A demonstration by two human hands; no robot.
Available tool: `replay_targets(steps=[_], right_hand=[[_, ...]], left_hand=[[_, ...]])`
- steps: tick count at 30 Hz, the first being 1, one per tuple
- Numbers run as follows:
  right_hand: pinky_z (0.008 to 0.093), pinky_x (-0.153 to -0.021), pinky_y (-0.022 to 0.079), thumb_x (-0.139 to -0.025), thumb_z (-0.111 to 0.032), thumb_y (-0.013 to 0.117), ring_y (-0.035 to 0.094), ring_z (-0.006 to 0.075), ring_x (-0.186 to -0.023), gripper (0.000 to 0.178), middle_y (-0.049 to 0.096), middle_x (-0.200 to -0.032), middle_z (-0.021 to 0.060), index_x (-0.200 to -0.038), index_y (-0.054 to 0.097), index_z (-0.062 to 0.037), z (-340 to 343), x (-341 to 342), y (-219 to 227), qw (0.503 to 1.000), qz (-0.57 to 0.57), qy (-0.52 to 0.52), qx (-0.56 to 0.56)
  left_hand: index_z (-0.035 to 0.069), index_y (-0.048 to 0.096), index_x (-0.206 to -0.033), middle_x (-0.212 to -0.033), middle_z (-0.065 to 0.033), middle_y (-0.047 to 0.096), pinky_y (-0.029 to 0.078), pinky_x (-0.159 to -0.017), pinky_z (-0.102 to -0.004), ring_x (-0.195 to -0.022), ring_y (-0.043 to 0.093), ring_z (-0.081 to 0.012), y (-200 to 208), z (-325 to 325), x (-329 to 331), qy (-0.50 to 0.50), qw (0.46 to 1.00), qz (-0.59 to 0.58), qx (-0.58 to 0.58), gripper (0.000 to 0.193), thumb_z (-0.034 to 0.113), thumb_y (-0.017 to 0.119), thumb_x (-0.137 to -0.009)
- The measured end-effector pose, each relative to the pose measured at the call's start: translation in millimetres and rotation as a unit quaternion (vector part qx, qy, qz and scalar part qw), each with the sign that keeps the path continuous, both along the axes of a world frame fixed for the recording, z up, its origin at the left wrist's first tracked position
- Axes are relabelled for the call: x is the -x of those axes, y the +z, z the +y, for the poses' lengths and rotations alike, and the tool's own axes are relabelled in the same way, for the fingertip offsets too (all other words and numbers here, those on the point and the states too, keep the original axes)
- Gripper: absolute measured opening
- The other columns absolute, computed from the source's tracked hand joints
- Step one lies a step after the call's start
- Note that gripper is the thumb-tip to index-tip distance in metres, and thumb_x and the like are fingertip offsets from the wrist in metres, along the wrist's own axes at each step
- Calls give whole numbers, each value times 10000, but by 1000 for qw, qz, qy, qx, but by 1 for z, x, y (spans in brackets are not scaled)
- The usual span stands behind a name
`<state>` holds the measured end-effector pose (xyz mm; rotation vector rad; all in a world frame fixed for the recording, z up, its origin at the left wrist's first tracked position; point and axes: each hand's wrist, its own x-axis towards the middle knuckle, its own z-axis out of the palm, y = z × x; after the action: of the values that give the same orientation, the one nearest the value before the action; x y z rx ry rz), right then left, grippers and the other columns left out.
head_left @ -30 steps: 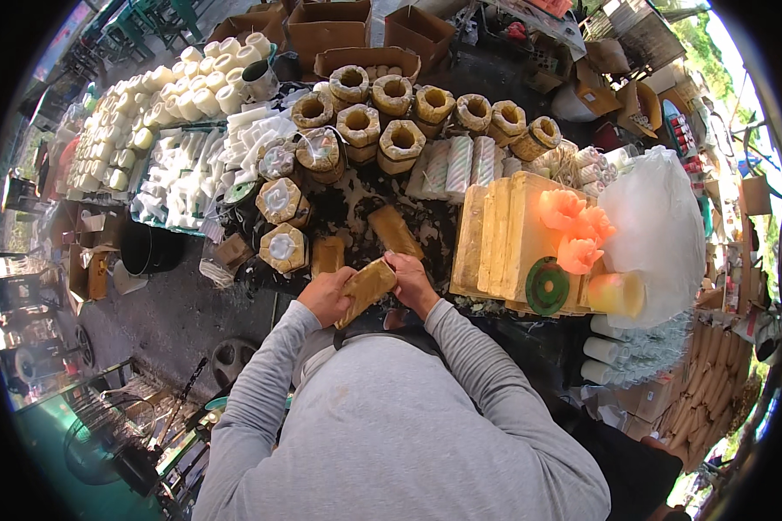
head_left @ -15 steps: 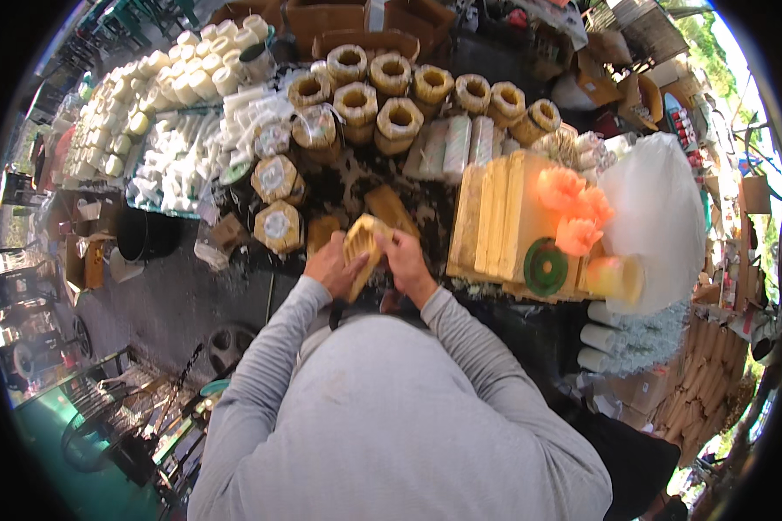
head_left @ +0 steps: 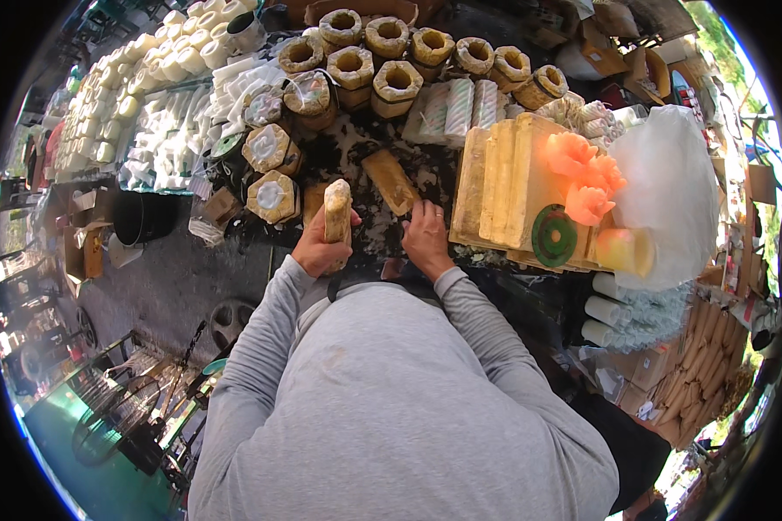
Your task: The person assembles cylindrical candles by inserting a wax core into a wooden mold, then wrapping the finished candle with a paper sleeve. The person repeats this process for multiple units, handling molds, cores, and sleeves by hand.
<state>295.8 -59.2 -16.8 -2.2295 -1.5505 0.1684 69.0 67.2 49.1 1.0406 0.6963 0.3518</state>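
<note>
My left hand (head_left: pixel 321 247) is closed around a tan, waxy-looking mould half (head_left: pixel 337 213), held upright with its narrow edge toward me. A second tan piece, a long trough-like mould half (head_left: pixel 390 181), lies slanted on the dark worktable (head_left: pixel 375 233). My right hand (head_left: pixel 427 240) is down at the near end of that piece, fingers bent and drawn together. Its fingertips are hidden, and whatever they may pinch cannot be made out. Behind my left hand another flat tan piece (head_left: pixel 314 201) is partly covered.
Hexagonal tan moulds with round holes (head_left: pixel 354 68) stand at the back; white-filled ones (head_left: pixel 272 195) stand at left. Stacked tan slabs (head_left: pixel 495 182) at right carry orange flower-shaped pieces (head_left: pixel 582 165) and a green disc (head_left: pixel 554 234). Many white cylinders (head_left: pixel 161 65) fill the far left.
Both hands were together on the mould half. My right hand has let go and moved right, down to the table. My left hand now holds the piece alone, turned upright.
</note>
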Motion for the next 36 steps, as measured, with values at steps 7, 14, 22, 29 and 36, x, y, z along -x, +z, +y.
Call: replay_targets(steps=[7,14,22,29,36], right_hand=[[523,-858,581,-864,-60,670,672,451,-952,550,629,-1086,287,-1371,526,96,6,0,-41,989,-21,-86,123],[560,-938,572,-864,-136,646,696,531,-1041,389,639,-1113,392,-1142,579,128,-23,6,-38,950,177,-175,188],[317,-777,633,-937,-14,628,712,158,-895,317,702,-993,101,-1248,611,42,-72,-3,42,739,647,-179,56],[291,-801,587,-965,-52,749,696,121,-848,453,754,-996,75,-1380,584,24,-76,-11,90,764,639,-74,40],[346,-884,597,-986,-29,698,740,192,-989,571,762,-1180,147,-1532,531,-17,-88,-19,102,847,529,56,19]], left_hand=[[120,484,-1528,-1227,-37,611,504,-1003,-350,-1172,581,-167,4,-7,-7,-12,986,91,-141,898,-44,752,-687],[111,491,-1512,-1203,-41,629,514,-974,-300,-1139,600,-161,-18,-10,-17,-36,975,147,-162,877,-92,747,-698],[104,506,-1477,-1238,-100,624,494,-1049,-374,-1184,623,-270,-19,-22,-30,-68,968,120,-209,837,-40,734,-685],[68,535,-1448,-1343,-91,605,413,-1144,-336,-1311,562,-226,-17,-26,-47,-101,944,123,-290,824,-74,698,-653],[59,527,-1486,-1367,-103,605,430,-1135,-337,-1309,574,-240,-22,-25,-56,-131,948,139,-254,866,-62,704,-647]])
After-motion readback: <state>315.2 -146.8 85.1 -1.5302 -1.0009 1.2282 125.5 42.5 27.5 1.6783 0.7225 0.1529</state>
